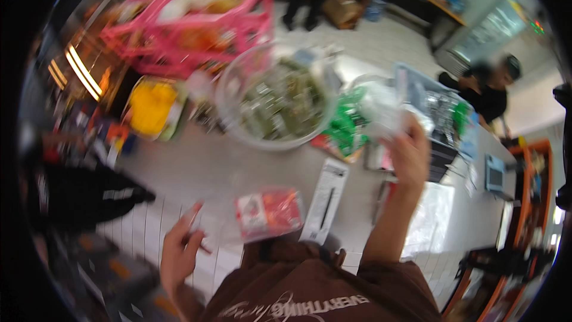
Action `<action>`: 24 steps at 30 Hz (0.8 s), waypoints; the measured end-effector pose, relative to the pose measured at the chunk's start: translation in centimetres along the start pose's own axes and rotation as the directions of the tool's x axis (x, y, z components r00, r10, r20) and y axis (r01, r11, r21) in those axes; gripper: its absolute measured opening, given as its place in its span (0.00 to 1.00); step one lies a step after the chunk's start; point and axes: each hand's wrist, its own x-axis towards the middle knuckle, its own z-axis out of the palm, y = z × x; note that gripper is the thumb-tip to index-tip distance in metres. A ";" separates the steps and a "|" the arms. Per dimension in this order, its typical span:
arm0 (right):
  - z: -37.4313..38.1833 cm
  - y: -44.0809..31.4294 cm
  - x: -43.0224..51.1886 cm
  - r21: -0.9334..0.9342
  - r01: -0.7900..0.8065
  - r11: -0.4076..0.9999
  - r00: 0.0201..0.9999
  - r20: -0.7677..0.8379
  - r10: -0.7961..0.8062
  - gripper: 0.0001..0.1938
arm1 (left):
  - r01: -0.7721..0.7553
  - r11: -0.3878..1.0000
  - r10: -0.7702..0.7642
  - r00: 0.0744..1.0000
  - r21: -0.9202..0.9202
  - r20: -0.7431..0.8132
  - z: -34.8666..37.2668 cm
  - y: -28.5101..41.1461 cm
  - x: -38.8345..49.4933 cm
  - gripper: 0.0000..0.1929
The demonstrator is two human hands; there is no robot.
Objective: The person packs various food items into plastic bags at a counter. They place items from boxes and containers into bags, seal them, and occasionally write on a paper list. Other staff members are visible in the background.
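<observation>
My right hand (410, 154) reaches forward over the right side of the table, its fingers blurred and closed on a whitish plastic bag (380, 107). Green packets (348, 123) lie just left of that bag. Low on the left, off the table edge, my left hand (181, 246) is empty with its fingers apart. Near my body lies a red and pink packet in clear plastic (269, 212). Beside it is a long white printed paper slip (325, 201) bearing writing. Behind them stands a round clear tub (286, 143) of wrapped green pieces (279, 103).
A pink plastic crate (192, 38) of bagged goods stands at the back left, near a container with yellow contents (153, 106). A blue-grey bin (404, 76) holds clear packages at right. Clear plastic sheeting (429, 219) lies right of my forearm. A person (487, 89) is beyond the table.
</observation>
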 end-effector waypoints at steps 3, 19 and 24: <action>6.8 0.2 -2.9 0.464 -0.070 0.883 0.830 0.518 -0.206 0.15 | 0.023 0.994 -0.024 1.000 -0.104 -0.009 0.6 0.0 -0.3 0.26; 27.2 12.6 -15.3 -0.551 0.611 0.568 0.495 0.826 0.270 0.04 | -0.175 0.984 0.176 0.984 -0.036 0.036 1.3 0.8 -2.6 0.22; 20.3 4.3 -12.4 -0.880 0.322 0.348 0.730 0.465 0.501 0.04 | -0.156 0.983 0.157 0.988 -0.092 -0.003 0.5 -0.1 -2.9 0.21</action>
